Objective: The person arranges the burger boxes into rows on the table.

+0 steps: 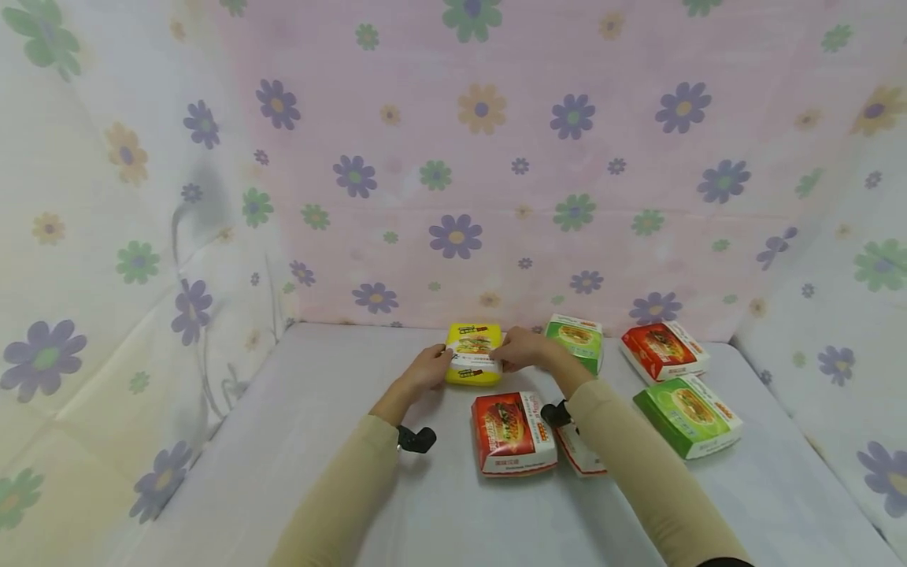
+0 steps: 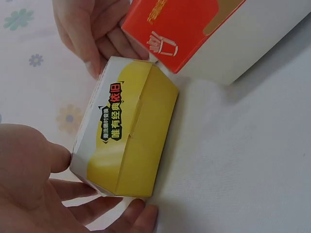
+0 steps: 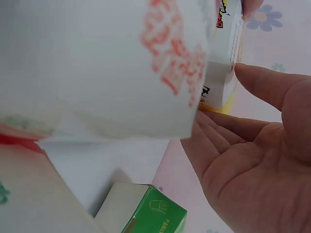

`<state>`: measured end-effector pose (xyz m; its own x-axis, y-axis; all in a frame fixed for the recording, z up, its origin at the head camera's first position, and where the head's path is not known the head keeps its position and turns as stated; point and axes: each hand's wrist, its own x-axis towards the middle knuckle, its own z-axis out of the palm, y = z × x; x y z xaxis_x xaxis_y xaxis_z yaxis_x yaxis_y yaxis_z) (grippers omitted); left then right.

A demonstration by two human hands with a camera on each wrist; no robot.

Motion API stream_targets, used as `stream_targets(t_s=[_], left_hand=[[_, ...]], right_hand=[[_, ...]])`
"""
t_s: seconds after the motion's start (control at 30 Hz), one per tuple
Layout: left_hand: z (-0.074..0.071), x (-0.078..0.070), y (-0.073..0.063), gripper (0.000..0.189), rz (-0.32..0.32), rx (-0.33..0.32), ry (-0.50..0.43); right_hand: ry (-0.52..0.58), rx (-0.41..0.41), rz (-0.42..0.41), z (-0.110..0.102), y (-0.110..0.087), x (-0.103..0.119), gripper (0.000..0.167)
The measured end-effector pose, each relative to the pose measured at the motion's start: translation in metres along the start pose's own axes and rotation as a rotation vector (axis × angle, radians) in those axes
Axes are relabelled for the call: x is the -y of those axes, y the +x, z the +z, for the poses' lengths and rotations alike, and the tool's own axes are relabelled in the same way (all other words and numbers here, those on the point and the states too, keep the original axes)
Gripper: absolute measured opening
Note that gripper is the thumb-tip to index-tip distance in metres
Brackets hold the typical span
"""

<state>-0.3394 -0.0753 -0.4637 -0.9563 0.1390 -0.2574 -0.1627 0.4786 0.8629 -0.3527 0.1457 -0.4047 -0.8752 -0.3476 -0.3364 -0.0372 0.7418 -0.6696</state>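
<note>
A yellow and white burger box (image 1: pixel 473 376) lies towards the back of the white table, between both hands. At its left side my left hand (image 1: pixel 427 368) holds it; in the left wrist view, that thumb touches the upper edge while the fingers curl below the box's end. My right hand (image 1: pixel 526 349) grips the opposite side, its thumb on the box (image 3: pixel 225 87) in the right wrist view and fingers reaching under. The lid is closed. In front of the yellow box sits a red and white burger box (image 1: pixel 506 425), which neither hand touches.
Partly hidden under my right forearm is another white and red box (image 1: pixel 584 455). A green box (image 1: pixel 577 335) stands behind the right wrist. Farther right are a red box (image 1: pixel 662 350) and a green box (image 1: pixel 690 413). Flowered cloth (image 1: pixel 397 236) walls the table's back and sides.
</note>
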Motion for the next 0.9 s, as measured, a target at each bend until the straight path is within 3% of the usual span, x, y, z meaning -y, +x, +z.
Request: stream_targets(t_s=[0.23,0.53,0.9], left_hand=[[-0.004,0.001,0.004,0.059,-0.008,0.001,-0.004],[-0.006,0.003,0.004,0.059,0.013,0.007,-0.075],[-0.024,-0.009,-0.003,0.054,0.076,-0.005,-0.119]], right_hand=[[0.01,-0.021,0.022,0.005,0.001,0.001,0.03],[0.054,-0.02,-0.039,0.006,-0.001,0.002,0.037],[0.064,-0.054,-0.022,0.001,0.006,0.021,0.031]])
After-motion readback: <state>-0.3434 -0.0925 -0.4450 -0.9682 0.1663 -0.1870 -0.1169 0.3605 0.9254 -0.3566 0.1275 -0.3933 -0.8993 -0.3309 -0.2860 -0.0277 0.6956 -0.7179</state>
